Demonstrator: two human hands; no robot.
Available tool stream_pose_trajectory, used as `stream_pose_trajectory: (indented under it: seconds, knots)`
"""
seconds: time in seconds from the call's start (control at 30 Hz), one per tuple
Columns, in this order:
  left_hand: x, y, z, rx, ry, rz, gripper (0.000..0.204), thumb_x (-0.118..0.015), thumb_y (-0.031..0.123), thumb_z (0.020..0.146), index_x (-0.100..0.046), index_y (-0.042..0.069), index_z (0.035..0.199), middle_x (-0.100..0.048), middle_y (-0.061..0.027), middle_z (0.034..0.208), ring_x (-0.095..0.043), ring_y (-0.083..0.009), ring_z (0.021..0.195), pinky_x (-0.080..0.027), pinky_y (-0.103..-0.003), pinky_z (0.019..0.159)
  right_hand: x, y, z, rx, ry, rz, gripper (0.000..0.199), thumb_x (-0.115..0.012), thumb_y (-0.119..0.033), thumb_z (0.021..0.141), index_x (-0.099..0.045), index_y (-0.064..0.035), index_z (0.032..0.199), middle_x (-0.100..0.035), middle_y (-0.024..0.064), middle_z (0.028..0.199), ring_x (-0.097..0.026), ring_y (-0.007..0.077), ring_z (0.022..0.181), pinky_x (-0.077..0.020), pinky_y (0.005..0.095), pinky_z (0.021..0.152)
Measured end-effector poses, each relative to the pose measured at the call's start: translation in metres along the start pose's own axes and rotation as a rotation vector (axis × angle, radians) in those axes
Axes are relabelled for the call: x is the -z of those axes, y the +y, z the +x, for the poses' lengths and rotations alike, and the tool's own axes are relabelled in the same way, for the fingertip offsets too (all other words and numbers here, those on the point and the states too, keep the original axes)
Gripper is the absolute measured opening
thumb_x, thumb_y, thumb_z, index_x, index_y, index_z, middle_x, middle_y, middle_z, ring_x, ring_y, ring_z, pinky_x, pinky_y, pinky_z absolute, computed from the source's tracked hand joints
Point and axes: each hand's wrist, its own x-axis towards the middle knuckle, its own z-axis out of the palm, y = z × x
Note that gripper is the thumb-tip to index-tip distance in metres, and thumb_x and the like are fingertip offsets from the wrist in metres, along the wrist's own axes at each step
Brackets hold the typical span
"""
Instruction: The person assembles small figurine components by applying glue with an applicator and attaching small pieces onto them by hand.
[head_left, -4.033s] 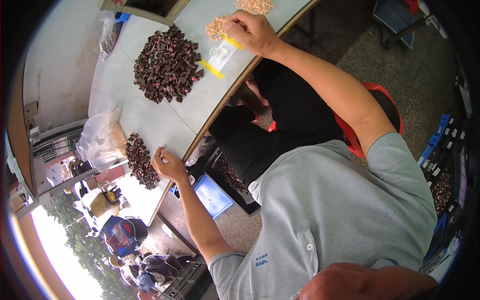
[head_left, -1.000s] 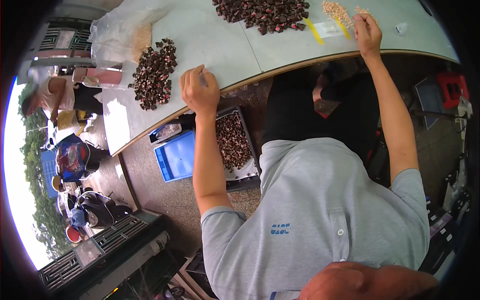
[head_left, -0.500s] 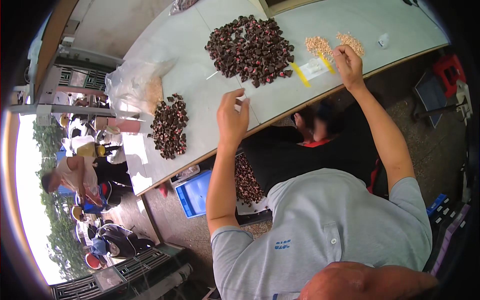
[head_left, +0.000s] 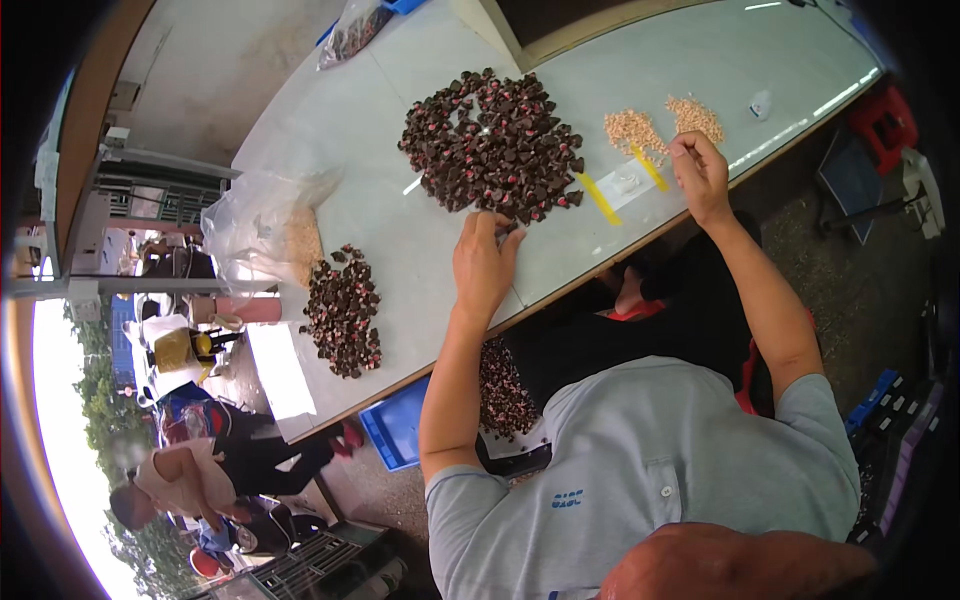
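My left hand (head_left: 485,265) is at the near edge of a big heap of small dark, roughly cone-shaped pieces with pink-red ends (head_left: 490,145). Its thumb and forefinger close on one dark piece, mostly covered by the fingers. My right hand (head_left: 703,178) hovers over the table just nearer than two small piles of tiny beige pieces (head_left: 632,132). Its thumb and fingertips are pinched together; whatever lies between them is too small to make out. Left of that hand, a white strip (head_left: 612,190) is fixed to the table by yellow tape (head_left: 600,199).
A smaller heap of dark pieces (head_left: 342,315) lies at the left, beside a clear plastic bag (head_left: 255,225) of beige bits. A crumpled white scrap (head_left: 761,105) lies far right. Below the table edge are a blue bin (head_left: 393,425) and more dark pieces (head_left: 505,390). Another person (head_left: 190,475) walks at far left.
My left hand has reached the near edge of the big heap and closed its fingertips on a dark piece. My right hand stays pinched near the beige piles. The view has shifted somewhat.
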Motion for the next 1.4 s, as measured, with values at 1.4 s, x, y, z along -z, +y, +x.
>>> stream_pose_trajectory:
  seconds: [1.4]
  knots:
    - [-0.018, 0.027, 0.038, 0.461, -0.934, -1.041, 0.025, -0.069, 0.015, 0.094, -0.066, -0.003, 0.111, -0.070, -0.0104, 0.108, -0.071, -0.0157, 0.087, -0.055, -0.025, 0.072, -0.020, -0.061, -0.013, -0.135, -0.355, -0.453, 0.008, -0.067, 0.001, 0.082, -0.060, -0.0018, 0.085, -0.056, 0.0035, 0.057, -0.054, 0.0094, 0.049, -0.0414, 0.0280, 0.048]
